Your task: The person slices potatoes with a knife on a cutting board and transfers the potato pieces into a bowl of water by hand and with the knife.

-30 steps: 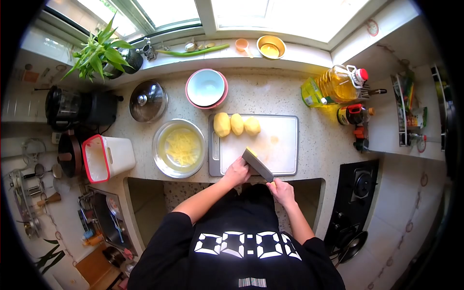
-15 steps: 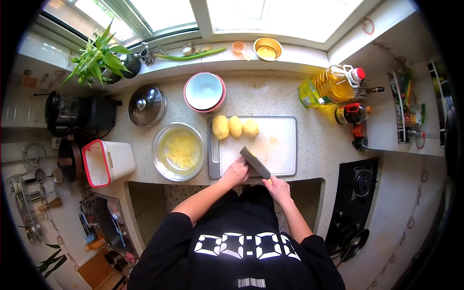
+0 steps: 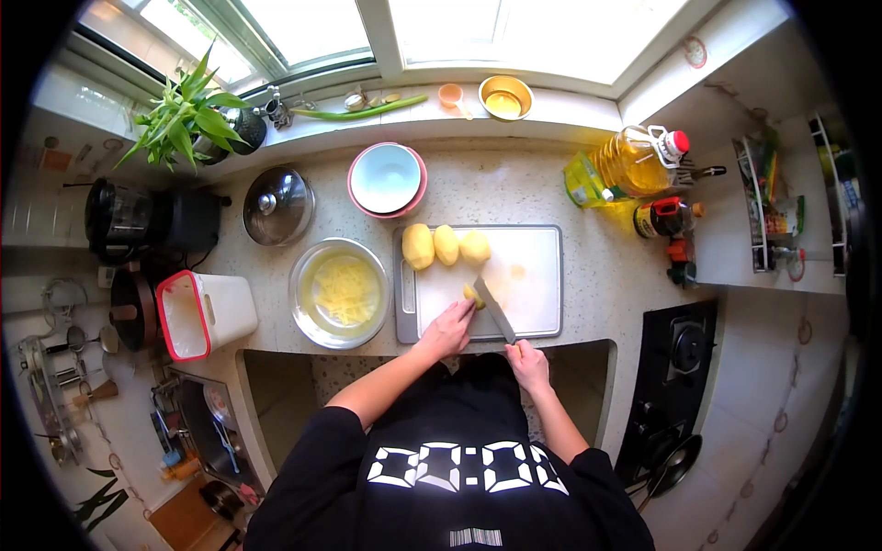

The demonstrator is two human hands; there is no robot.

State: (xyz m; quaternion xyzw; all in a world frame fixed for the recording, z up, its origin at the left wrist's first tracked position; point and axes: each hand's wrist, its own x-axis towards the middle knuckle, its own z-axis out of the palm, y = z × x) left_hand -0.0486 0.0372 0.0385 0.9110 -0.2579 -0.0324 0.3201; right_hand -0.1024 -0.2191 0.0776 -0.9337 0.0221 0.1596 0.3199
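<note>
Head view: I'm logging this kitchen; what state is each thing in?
Left hand: holding potato piece
Right hand: gripping knife
Knife: blade beside the piece
Cutting board: lying flat
Three potatoes: peeled, uncut-looking
Large bowl: holding yellow strips
Blue bowl: nested in pink bowl
Lid: knob upward
Oil bottle: capped
White container: open-topped

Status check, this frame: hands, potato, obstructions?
Right hand gripping knife. Left hand at potato piece, beside blade. Three more potatoes along cutting board's far side, apart from knife; nothing else seen in the way.
</note>
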